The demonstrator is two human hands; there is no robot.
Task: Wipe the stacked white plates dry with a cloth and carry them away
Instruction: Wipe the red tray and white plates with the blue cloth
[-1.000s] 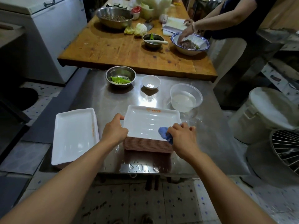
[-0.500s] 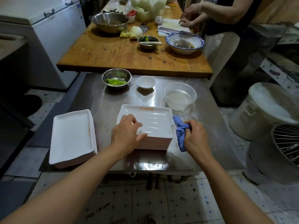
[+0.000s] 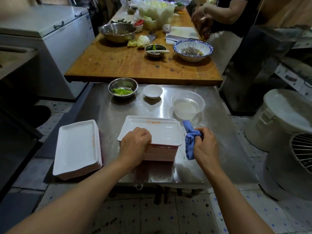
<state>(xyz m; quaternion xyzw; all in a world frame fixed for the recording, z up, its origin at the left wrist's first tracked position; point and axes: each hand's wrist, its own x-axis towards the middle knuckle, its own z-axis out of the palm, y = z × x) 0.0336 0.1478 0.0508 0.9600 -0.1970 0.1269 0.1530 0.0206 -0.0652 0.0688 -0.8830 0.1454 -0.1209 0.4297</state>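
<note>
A tall stack of white rectangular plates (image 3: 162, 130) with pink undersides stands near the front of the steel table (image 3: 216, 149). My left hand (image 3: 135, 142) grips the top plate at its near left corner, fingers curled over the rim. My right hand (image 3: 205, 142) holds a bunched blue cloth (image 3: 190, 142) just right of the stack, off the plate. A second, lower stack of white plates (image 3: 77, 147) lies at the table's left edge.
Behind the stack stand a clear plastic bowl of water (image 3: 187, 104), a small white bowl (image 3: 152, 91) and a steel bowl of greens (image 3: 122, 87). A wooden table (image 3: 118, 65) with food lies beyond; another person (image 3: 224, 16) works there. A white bucket (image 3: 280, 119) and a fan (image 3: 302, 157) stand right.
My right hand has lifted the blue cloth off the top plate and moved it to the right side of the stack. My left hand has shifted onto the plate's near left corner.
</note>
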